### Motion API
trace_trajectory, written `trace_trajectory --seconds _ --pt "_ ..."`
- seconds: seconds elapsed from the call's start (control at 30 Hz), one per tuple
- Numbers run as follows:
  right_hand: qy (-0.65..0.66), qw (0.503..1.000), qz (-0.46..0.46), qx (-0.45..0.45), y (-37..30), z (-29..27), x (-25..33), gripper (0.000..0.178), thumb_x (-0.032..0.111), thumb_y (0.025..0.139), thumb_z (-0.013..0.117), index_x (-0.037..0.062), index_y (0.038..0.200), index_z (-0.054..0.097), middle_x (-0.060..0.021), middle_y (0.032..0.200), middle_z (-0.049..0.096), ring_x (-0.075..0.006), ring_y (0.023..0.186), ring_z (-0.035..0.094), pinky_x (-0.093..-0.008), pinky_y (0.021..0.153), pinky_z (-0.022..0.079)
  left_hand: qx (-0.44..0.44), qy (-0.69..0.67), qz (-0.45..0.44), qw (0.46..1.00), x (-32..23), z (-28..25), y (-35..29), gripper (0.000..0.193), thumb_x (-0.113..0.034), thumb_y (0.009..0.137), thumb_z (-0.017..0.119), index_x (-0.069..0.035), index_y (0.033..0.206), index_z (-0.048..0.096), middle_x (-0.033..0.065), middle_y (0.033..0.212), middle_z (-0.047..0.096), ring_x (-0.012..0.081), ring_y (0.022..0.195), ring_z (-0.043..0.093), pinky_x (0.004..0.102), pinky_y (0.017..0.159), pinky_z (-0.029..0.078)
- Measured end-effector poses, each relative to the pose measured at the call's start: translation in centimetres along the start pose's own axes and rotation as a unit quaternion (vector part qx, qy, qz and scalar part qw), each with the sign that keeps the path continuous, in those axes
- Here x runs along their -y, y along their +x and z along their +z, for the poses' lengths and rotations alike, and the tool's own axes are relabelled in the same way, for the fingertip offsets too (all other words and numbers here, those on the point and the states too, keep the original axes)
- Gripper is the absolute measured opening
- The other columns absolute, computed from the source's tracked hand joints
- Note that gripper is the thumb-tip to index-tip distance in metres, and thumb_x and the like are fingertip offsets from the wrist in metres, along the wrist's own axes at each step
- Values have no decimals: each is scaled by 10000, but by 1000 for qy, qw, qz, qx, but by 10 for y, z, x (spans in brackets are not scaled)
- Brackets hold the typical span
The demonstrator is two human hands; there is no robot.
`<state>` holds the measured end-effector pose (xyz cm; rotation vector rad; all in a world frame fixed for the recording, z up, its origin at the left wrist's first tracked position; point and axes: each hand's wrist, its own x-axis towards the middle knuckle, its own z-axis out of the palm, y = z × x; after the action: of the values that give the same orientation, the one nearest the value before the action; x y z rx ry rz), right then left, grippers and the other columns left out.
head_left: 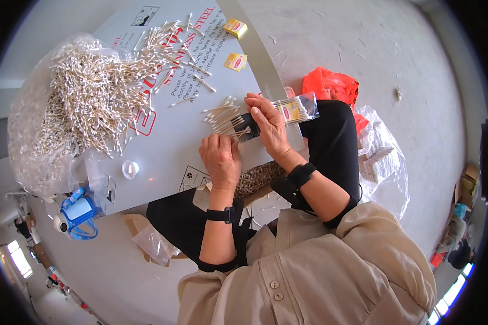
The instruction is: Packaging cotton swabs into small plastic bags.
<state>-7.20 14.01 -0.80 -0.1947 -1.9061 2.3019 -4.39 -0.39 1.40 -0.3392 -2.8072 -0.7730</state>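
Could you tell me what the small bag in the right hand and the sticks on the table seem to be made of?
The bag looks like thin clear plastic film: glossy and see-through. The sticks look like pale wood or bamboo with white cotton tips, though paper cannot be ruled out.

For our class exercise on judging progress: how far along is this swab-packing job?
Done: packed bundles seem to fill the bag at the person's right. In hand: the right hand holds a clear packet while the left hand gathers swabs. Left: the big heap of loose swabs, so most remains.
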Motion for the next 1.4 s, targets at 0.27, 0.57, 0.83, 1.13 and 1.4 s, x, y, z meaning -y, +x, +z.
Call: trace_trajectory --seconds 0.27,0.57,0.83,1.13,1.4 --pt "3 1000 -26 -17 -14 3 -7 306 159 1032 478 -44 1239 578 -125 1382 512 -185 1258 495 -295 1075 397 31 39 92 995 10 -11 1 129 -46 723 698 -72 820 617 61 848 537 280 859 525 394 760 412" --pt "10 998 -42 -50 3 23 -13 364 196 1046 459 -39 1314 531 -129 1447 455 -188 1297 466 -311 1111 370 -174 -401 -131 890 13 30 10 561 -226 988 530 -11 1458 312 190 1517 296 306 1417 292 414 1158 260" --pt "40 999 -13 15 8 27 -18 439 231 1055 444 -32 1406 447 -124 1466 436 -192 1344 424 -328 1135 343 -179 -516 -184 817 7 34 27 676 -322 1031 454 31 1522 151 223 1575 199 285 1479 198 419 1202 170" --pt "71 997 -7 -34 5 24 -14 422 232 1046 472 -40 1368 487 -135 1439 468 -191 1312 461 -315 1120 365 -219 -510 -178 812 13 32 29 544 -259 1030 464 3 1476 298 212 1512 306 297 1428 294 438 1170 255" --pt "-2 999 -21 -38 7 5 -12 365 223 1041 487 -37 1286 557 -134 1417 490 -177 1260 498 -295 1091 392 -61 36 0 997 17 16 26 331 -21 807 660 -86 1130 633 81 1226 514 319 1182 448 464 987 354"
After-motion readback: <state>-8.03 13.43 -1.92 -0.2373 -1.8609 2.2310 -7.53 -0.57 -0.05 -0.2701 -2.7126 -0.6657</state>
